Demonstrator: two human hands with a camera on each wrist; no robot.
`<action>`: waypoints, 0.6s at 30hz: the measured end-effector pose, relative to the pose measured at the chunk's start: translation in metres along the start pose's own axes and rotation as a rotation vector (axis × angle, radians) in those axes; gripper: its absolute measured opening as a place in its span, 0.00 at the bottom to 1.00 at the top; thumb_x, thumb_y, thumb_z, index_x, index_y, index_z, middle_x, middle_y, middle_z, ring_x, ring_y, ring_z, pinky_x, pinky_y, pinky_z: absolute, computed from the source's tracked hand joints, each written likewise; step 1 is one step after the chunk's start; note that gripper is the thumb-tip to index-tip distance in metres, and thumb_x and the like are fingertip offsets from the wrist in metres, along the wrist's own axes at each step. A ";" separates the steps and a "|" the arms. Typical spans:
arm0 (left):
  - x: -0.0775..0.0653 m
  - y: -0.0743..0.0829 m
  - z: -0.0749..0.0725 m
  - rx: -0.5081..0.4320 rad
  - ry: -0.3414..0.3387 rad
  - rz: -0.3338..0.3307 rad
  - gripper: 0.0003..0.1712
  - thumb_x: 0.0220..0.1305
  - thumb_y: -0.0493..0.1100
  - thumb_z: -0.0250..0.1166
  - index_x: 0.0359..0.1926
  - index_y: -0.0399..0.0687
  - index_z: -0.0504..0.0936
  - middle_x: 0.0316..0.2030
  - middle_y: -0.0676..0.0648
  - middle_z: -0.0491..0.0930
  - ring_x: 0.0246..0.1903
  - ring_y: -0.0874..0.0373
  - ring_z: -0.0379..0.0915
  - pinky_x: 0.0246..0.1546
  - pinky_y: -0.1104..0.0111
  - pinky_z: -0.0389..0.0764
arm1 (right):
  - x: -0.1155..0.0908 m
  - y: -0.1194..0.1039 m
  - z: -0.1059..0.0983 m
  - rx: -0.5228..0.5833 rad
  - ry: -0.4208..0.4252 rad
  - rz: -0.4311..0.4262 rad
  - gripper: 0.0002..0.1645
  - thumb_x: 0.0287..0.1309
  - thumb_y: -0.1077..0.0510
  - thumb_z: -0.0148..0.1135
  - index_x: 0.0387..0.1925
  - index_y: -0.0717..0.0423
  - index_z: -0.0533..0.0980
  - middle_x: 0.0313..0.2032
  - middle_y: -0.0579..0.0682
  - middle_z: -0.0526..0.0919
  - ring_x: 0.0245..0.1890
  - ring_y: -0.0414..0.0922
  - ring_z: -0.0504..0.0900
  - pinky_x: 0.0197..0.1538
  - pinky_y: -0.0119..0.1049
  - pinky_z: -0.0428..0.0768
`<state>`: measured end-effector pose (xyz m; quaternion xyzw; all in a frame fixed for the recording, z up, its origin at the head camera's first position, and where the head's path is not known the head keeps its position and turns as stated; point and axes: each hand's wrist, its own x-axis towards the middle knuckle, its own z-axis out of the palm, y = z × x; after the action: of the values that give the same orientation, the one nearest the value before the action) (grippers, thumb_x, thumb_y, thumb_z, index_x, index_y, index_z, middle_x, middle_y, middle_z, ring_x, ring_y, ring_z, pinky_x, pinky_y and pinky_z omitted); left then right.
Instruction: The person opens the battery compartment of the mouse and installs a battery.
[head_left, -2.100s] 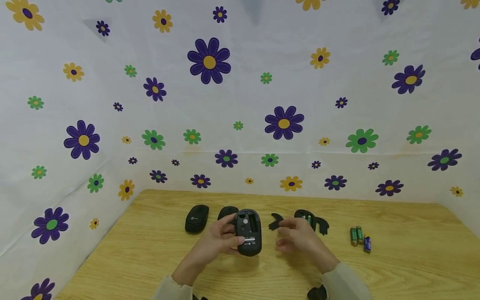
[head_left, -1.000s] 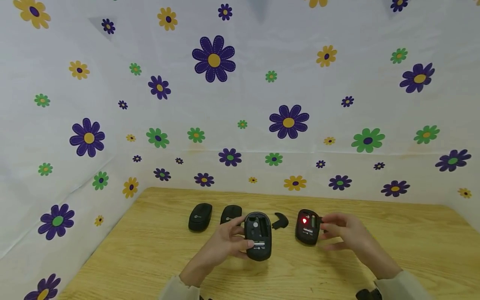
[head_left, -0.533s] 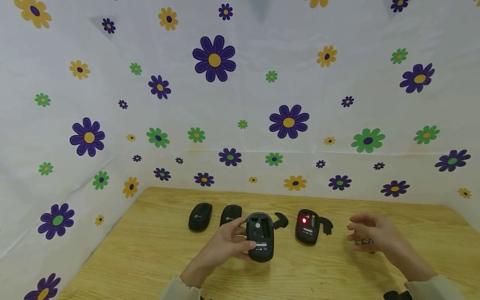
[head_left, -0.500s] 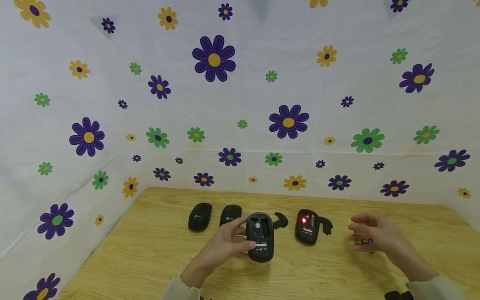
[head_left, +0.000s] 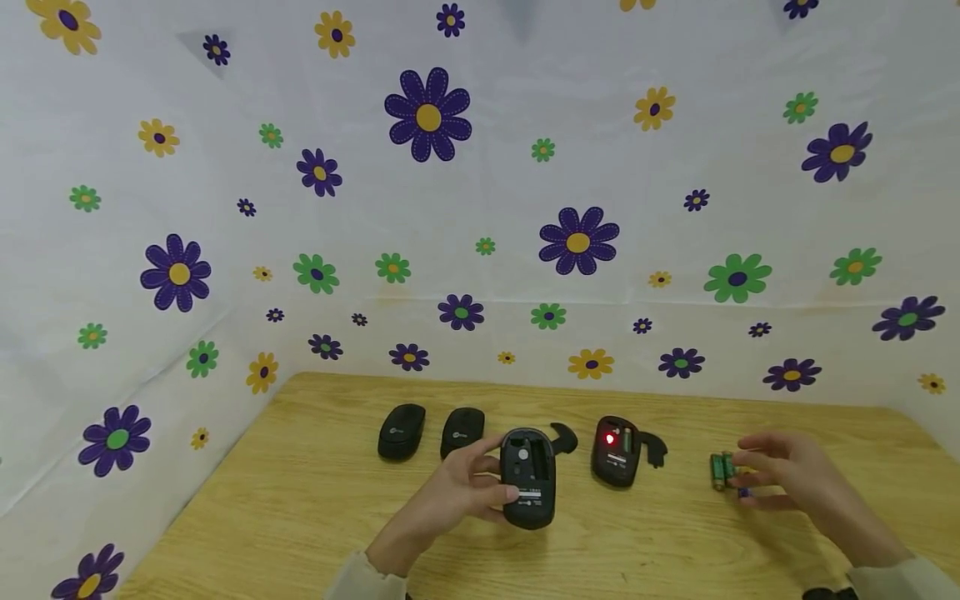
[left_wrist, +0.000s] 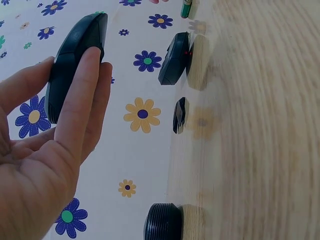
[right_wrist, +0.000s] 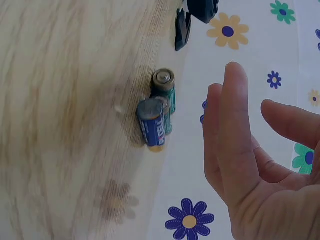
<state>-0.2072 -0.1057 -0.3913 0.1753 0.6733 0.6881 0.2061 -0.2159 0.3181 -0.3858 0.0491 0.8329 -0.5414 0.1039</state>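
Observation:
My left hand (head_left: 467, 487) grips a black computer mouse (head_left: 528, 508) above the table, its underside facing me and its battery slot bare. In the left wrist view, fingers and thumb clasp the sides of this mouse (left_wrist: 75, 65). My right hand (head_left: 802, 479) hovers at the right, fingers extended, beside two green batteries (head_left: 717, 472) and a blue battery (head_left: 744, 490). The right wrist view shows a gap between that hand (right_wrist: 250, 165) and the blue battery (right_wrist: 152, 122). Nothing is in its grasp.
An upturned mouse (head_left: 617, 467) with a red light and a green battery inside lies right of centre, a black cover (head_left: 656, 448) beside it. Another cover (head_left: 564, 437) lies behind the held mouse. Two black mice (head_left: 402, 432) sit upright at the left. A flowered cloth (head_left: 480, 183) stands behind the table.
My right hand has moved right, from over the upturned mouse to the batteries, then slightly past them, uncovering the green ones. The red light has come into view. My left hand has shifted slightly right with its mouse.

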 end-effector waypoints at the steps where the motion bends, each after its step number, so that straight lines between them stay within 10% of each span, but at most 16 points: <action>1: 0.000 0.000 0.001 0.000 0.001 -0.002 0.44 0.65 0.30 0.66 0.77 0.34 0.56 0.48 0.39 0.81 0.47 0.46 0.83 0.41 0.54 0.89 | 0.000 0.001 -0.002 -0.001 0.001 0.001 0.29 0.75 0.64 0.52 0.62 0.87 0.57 0.50 0.65 0.80 0.38 0.46 0.86 0.40 0.45 0.89; 12: -0.002 0.001 0.006 -0.005 0.000 -0.004 0.44 0.64 0.28 0.66 0.77 0.33 0.55 0.48 0.39 0.81 0.48 0.44 0.83 0.40 0.54 0.89 | 0.002 0.010 -0.015 0.027 0.007 0.069 0.26 0.75 0.65 0.48 0.60 0.87 0.58 0.41 0.50 0.83 0.35 0.46 0.86 0.40 0.44 0.89; 18: -0.002 0.002 0.006 -0.015 -0.006 0.002 0.44 0.64 0.28 0.66 0.77 0.32 0.55 0.47 0.39 0.81 0.48 0.44 0.83 0.40 0.54 0.89 | 0.003 0.017 -0.021 0.008 0.030 0.098 0.26 0.74 0.65 0.52 0.59 0.85 0.58 0.44 0.63 0.81 0.36 0.48 0.87 0.40 0.45 0.89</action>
<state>-0.2026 -0.1019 -0.3896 0.1761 0.6673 0.6928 0.2088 -0.2179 0.3436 -0.3932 0.0982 0.8289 -0.5381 0.1175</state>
